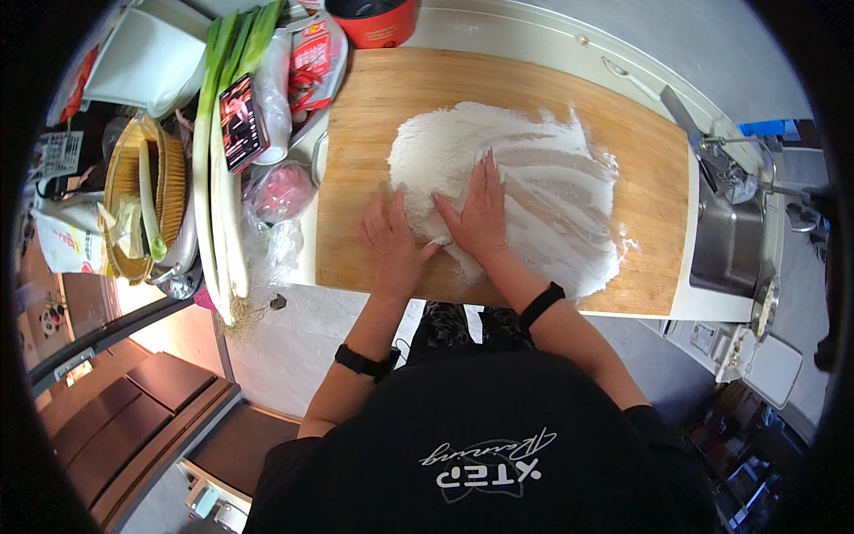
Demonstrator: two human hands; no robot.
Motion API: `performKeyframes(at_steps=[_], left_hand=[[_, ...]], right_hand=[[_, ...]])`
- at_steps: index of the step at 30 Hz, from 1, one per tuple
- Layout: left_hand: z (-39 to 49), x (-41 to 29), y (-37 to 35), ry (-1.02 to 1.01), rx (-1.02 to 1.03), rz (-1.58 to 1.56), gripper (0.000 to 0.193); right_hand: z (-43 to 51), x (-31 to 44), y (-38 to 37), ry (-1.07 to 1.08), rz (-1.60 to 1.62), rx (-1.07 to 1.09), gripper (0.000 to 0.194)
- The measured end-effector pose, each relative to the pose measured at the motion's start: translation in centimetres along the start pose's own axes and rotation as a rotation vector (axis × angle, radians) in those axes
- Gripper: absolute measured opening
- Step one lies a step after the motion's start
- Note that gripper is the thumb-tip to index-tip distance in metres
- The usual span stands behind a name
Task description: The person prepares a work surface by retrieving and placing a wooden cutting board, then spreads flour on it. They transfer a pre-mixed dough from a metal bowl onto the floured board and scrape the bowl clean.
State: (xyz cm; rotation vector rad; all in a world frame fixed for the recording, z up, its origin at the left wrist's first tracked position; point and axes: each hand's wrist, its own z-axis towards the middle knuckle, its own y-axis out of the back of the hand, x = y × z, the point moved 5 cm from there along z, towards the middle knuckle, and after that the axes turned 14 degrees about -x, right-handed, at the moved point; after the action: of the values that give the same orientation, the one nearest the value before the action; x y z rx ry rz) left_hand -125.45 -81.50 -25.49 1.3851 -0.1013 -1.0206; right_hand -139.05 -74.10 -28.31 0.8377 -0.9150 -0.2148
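A wide layer of white flour (440, 143) covers the middle of a large wooden board (373, 87). My right hand (482, 207) lies flat on the flour, its palm down and its fingertips whitened. Beside it, my left hand (390, 237) rests at the flour's left edge, fingers spread over bare wood and the thumb dusted white. Neither hand holds anything. To the right of my right hand the flour is thin and streaked, with wood showing through; to its upper left it lies thicker.
Left of the board lie long leeks (220, 200), a phone (243, 123) with a lit screen, a plastic-wrapped pink item (283, 190) and a wicker basket (170, 177). A red pot (373, 23) stands behind. At right are a cleaver (680, 117) and a steel sink (727, 247).
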Motion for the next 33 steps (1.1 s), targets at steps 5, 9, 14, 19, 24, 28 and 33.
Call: performKeyframes(at_steps=[5,9,14,19,24,28,33], left_hand=[[0.7,1.3,0.4,0.023,-0.026,-0.009,0.105],[1.6,2.6,0.5,0.041,-0.052,-0.028,0.104],[1.8,3.5,1.2,0.080,-0.047,-0.020,0.104],[1.3,3.7,1.7,0.118,0.001,-0.016,0.102],[0.8,1.9,1.6,0.028,0.002,-0.054,0.101],[0.3,-0.8,1.0,-0.040,0.026,-0.083,0.099],[-0.1,-4.2,-0.2,-0.129,0.101,-0.127,0.098]], right_hand=[[1.8,2.6,-3.6,0.013,0.104,-0.092,0.078],[3.1,4.6,-6.2,0.043,0.188,-0.092,0.077],[3.6,5.8,-5.2,-0.043,0.356,-0.039,0.071],[-2.6,4.8,0.6,0.258,-0.052,0.257,0.067],[-4.9,-0.4,2.5,0.332,-0.315,0.461,0.059],[-1.2,-6.7,5.3,0.248,-0.513,0.416,0.053],[0.6,-10.7,11.0,0.167,-0.592,0.374,0.059]])
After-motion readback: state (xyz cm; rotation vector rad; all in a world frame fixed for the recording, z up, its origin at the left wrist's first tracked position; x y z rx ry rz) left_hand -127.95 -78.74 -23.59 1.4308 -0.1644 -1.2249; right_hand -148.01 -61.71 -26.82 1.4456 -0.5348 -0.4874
